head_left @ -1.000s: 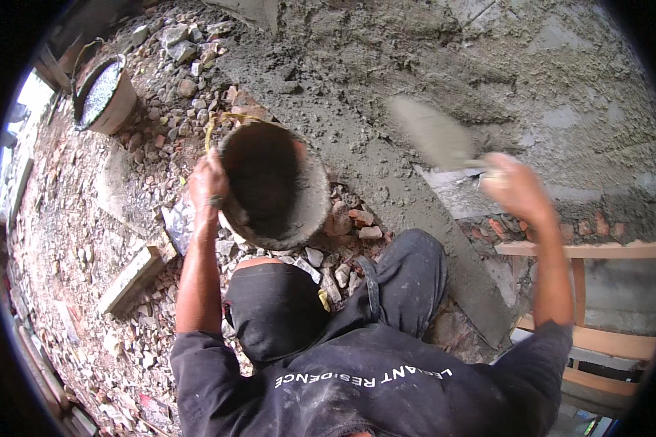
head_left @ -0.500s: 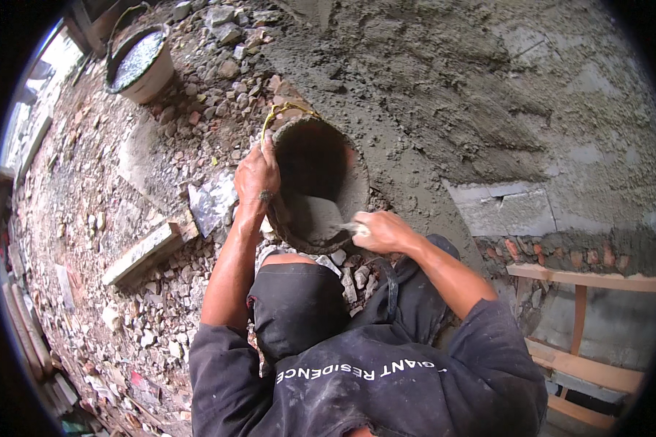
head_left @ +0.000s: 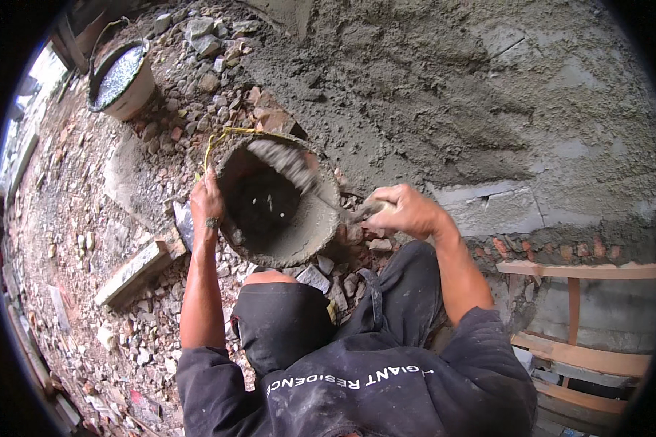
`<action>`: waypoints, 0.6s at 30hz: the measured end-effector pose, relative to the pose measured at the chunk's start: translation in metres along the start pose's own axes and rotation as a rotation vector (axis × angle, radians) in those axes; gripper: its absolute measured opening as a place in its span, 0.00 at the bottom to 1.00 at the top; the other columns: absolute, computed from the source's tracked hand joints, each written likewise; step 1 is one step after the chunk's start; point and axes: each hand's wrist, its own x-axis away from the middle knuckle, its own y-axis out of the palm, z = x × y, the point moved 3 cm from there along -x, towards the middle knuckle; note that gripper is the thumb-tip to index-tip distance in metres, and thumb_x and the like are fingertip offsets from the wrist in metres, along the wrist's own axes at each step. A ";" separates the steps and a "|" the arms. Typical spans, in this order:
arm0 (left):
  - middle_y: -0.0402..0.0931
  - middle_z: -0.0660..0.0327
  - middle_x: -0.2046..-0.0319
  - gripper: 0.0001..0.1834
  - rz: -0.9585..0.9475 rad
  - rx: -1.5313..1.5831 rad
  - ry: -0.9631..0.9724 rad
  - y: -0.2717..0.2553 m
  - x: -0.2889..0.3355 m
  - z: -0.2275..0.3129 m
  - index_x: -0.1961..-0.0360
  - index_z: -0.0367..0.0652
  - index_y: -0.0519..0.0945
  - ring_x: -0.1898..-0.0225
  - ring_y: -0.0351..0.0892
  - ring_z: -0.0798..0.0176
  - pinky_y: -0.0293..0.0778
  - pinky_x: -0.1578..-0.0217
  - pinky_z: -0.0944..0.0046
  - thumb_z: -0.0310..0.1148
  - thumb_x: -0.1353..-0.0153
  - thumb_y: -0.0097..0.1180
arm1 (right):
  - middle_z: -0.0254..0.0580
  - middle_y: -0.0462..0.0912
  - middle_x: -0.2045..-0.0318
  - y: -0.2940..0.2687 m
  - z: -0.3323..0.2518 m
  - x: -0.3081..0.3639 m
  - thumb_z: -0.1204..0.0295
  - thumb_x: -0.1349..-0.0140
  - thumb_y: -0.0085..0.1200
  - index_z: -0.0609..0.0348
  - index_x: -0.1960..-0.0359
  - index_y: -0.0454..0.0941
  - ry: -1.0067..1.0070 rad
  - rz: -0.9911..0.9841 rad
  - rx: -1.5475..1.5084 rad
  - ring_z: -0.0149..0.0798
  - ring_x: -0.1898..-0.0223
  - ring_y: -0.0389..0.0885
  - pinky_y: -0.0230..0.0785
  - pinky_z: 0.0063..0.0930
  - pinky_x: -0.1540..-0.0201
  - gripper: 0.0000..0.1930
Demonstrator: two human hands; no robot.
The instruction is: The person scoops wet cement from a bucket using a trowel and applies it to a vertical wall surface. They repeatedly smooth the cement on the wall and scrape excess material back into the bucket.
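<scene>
2 hands busy | L hand (head_left: pixel 206 202) grips bucket (head_left: pixel 281 218) rim | R hand (head_left: pixel 408 210) holds trowel (head_left: pixel 299 169)

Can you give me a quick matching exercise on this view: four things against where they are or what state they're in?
Things:
1. left hand
2. right hand
3. trowel
4. white bucket

Places or states:
A. stands far off on the rubble, upper left
B. grips the mortar bucket by its rim
C. loaded with mortar, over the bucket's mouth
D. closed on the trowel's handle

Pairs: 1-B, 2-D, 3-C, 4-A
</scene>
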 end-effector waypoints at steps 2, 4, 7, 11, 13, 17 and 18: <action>0.70 0.45 0.82 0.31 -0.035 -0.010 -0.033 0.001 0.001 0.017 0.75 0.32 0.74 0.77 0.69 0.47 0.64 0.71 0.50 0.53 0.32 0.37 | 0.38 0.81 0.70 -0.036 0.025 0.004 0.68 0.53 0.60 0.63 0.58 0.80 0.208 0.093 -0.241 0.26 0.78 0.73 0.72 0.22 0.75 0.19; 0.73 0.43 0.79 0.31 -0.114 -0.007 -0.068 0.010 0.005 0.026 0.73 0.33 0.75 0.74 0.73 0.44 0.66 0.69 0.50 0.53 0.32 0.36 | 0.39 0.79 0.70 -0.108 0.063 0.024 0.68 0.51 0.59 0.64 0.51 0.75 0.363 0.425 -0.147 0.26 0.80 0.70 0.72 0.19 0.76 0.24; 0.76 0.42 0.73 0.31 -0.060 -0.060 -0.079 0.008 0.006 0.025 0.69 0.34 0.78 0.68 0.76 0.40 0.69 0.65 0.48 0.53 0.32 0.35 | 0.43 0.81 0.66 -0.171 0.068 0.105 0.62 0.44 0.55 0.63 0.49 0.73 0.420 0.797 0.044 0.36 0.69 0.79 0.74 0.32 0.67 0.23; 0.78 0.41 0.69 0.30 -0.029 -0.125 0.011 0.020 0.002 0.040 0.66 0.36 0.80 0.63 0.78 0.39 0.71 0.60 0.46 0.52 0.32 0.33 | 0.42 0.82 0.68 -0.148 0.036 0.127 0.62 0.42 0.53 0.55 0.48 0.73 0.406 0.589 0.508 0.39 0.68 0.80 0.71 0.36 0.67 0.21; 0.78 0.40 0.69 0.30 -0.054 -0.193 -0.035 0.023 0.001 0.047 0.65 0.36 0.80 0.64 0.78 0.37 0.72 0.60 0.44 0.51 0.33 0.33 | 0.43 0.81 0.65 -0.086 -0.004 0.070 0.61 0.43 0.56 0.50 0.46 0.73 0.430 0.396 0.686 0.35 0.66 0.79 0.71 0.33 0.63 0.22; 0.78 0.40 0.75 0.28 -0.069 -0.243 0.019 0.037 0.016 0.093 0.69 0.37 0.78 0.70 0.79 0.37 0.72 0.64 0.42 0.50 0.33 0.35 | 0.39 0.81 0.73 0.007 0.025 -0.042 0.67 0.42 0.50 0.49 0.66 0.76 -0.029 0.290 1.134 0.39 0.72 0.82 0.76 0.37 0.71 0.05; 0.78 0.40 0.75 0.27 -0.074 -0.228 0.047 0.041 0.021 0.102 0.69 0.37 0.78 0.70 0.79 0.37 0.72 0.65 0.42 0.50 0.33 0.35 | 0.40 0.81 0.73 0.025 0.044 -0.064 0.68 0.44 0.51 0.51 0.68 0.76 -0.012 0.318 1.271 0.40 0.71 0.82 0.76 0.37 0.71 0.05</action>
